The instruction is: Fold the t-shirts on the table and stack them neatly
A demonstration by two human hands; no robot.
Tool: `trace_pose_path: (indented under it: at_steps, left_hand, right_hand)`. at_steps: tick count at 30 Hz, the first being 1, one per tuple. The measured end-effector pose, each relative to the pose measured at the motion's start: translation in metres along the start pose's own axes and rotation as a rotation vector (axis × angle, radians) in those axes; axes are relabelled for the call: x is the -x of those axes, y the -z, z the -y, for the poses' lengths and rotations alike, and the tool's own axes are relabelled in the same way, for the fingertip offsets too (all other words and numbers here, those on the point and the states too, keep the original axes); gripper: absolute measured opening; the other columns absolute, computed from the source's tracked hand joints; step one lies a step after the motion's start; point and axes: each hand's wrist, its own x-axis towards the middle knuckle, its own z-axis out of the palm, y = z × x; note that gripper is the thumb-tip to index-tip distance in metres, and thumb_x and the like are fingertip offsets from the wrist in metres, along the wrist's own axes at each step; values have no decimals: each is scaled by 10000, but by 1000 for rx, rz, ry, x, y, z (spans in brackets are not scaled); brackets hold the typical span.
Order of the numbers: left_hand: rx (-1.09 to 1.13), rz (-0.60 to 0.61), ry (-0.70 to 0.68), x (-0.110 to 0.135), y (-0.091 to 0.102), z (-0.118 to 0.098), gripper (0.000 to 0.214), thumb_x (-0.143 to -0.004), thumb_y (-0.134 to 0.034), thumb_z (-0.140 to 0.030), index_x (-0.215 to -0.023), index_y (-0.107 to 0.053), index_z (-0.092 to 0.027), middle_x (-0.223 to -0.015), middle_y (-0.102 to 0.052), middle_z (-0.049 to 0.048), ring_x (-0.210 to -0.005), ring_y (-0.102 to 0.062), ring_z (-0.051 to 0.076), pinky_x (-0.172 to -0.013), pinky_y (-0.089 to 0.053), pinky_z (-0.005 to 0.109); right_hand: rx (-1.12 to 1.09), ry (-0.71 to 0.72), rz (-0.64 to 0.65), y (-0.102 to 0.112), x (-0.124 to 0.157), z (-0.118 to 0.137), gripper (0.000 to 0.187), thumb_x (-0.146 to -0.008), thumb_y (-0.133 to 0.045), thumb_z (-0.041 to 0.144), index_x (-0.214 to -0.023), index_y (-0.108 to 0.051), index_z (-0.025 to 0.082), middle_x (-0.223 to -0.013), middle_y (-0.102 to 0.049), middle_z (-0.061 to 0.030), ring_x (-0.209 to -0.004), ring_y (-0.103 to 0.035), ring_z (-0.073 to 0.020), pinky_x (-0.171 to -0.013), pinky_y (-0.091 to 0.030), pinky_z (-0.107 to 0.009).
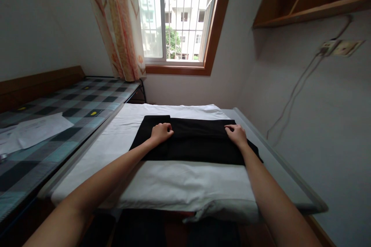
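Note:
A piece of black clothing [199,148], its exact kind not plain, lies folded in a long strip across a white cloth. At its left end a flap [155,120] is turned over onto the rest. My left hand [161,133] is closed at this flap's inner edge, thumb and fingers curled together on the fabric. Toward the right end, my right hand [237,135] pinches the black fabric, fingertips pointing left. A dark corner of the clothing sticks out past my right wrist. The white cloth [185,181] covers the table, its near edge rumpled and hanging over.
The grey-edged table [301,191] stands close to the right wall. To the left is a bed with a checked mattress [95,100], papers [43,129] lying on it. Ahead are a curtain [121,27] and a barred window [185,19]. Cables [292,92] hang at right.

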Motion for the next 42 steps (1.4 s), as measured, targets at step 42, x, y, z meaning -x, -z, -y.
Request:
trace_pose_path:
  at_steps: [42]
  left_hand:
    - [-98, 156, -248, -6, -12, 39, 634, -936, -300, -618, -1511, -265, -352, -1609, -167, 71, -1462, -102, 390, -1106, -60, 674]
  right_hand:
    - [10, 17, -3, 0, 1, 1, 299, -819, -519, 306, -963, -758, 199, -1011, -667, -113, -1035, -570, -251, -976, -402, -399]
